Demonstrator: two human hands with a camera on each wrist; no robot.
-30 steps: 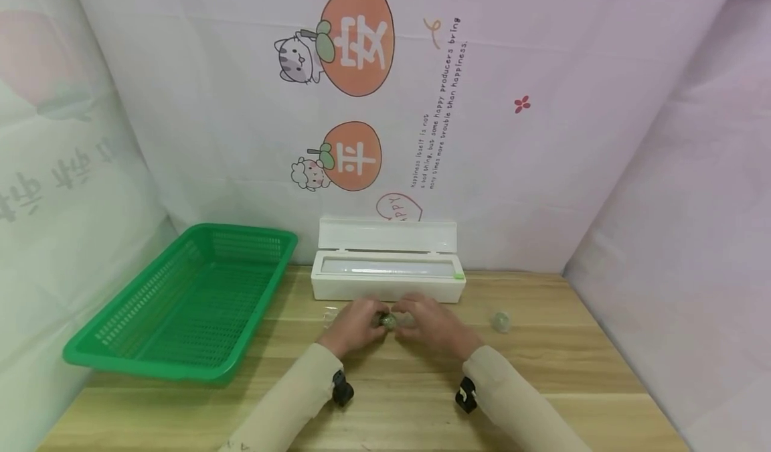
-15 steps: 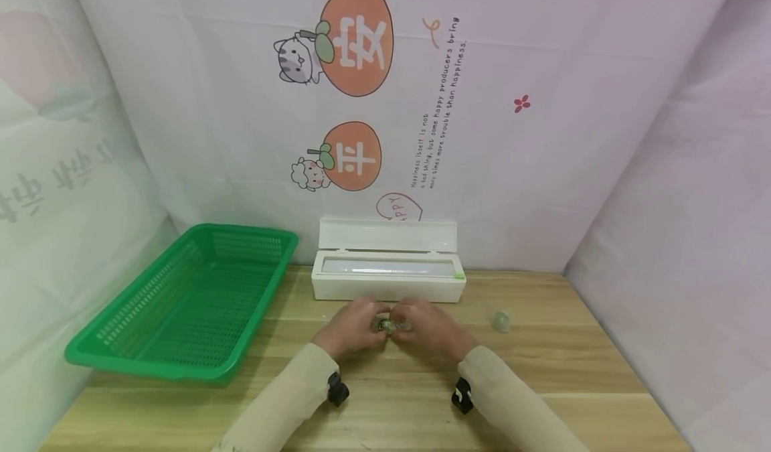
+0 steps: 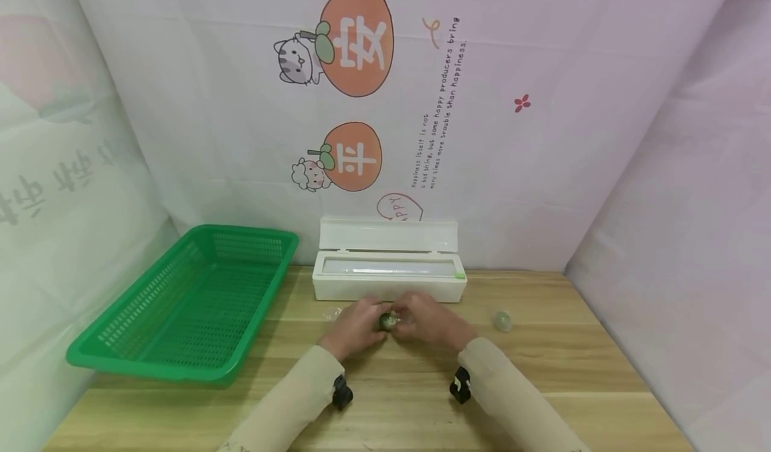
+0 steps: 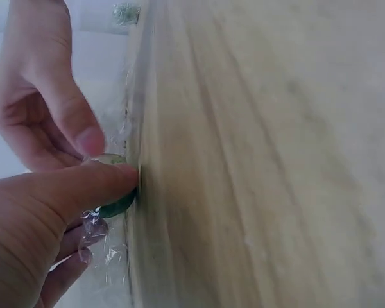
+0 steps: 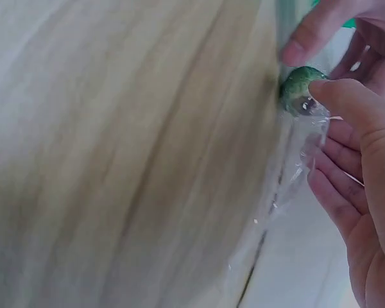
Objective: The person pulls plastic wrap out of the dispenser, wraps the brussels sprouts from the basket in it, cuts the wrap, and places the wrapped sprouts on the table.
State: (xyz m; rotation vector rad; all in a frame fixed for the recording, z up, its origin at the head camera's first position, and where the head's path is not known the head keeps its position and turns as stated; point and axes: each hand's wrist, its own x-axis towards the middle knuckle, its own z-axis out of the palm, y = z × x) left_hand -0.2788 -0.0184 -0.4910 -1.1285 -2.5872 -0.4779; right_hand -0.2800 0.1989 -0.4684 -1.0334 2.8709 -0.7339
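Note:
Between both hands, low over the wooden table, is a small round green vegetable piece [image 3: 387, 322], dark green with pale speckles in the right wrist view. Clear cling film [image 5: 299, 170] lies round it and trails off both its ends. My left hand [image 3: 355, 327] pinches the piece between thumb and fingers, with loose film [image 4: 109, 260] by its lower fingers. My right hand [image 3: 432, 321] has its thumb at the other end of the piece and gathers the film there with its fingers. Part of the piece is hidden behind the thumbs.
Behind the hands stands a white film dispenser box [image 3: 389, 288], its lid raised. A green plastic basket [image 3: 175, 371] sits at the left. Another pale green film-wrapped piece [image 3: 502, 321] lies to the right on the wooden table [image 3: 409, 415]. White printed cloth [image 3: 482, 171] encloses the back and sides.
Both hands stay in nearly the same place and shift slightly around the green piece. Film shows again left of the left hand.

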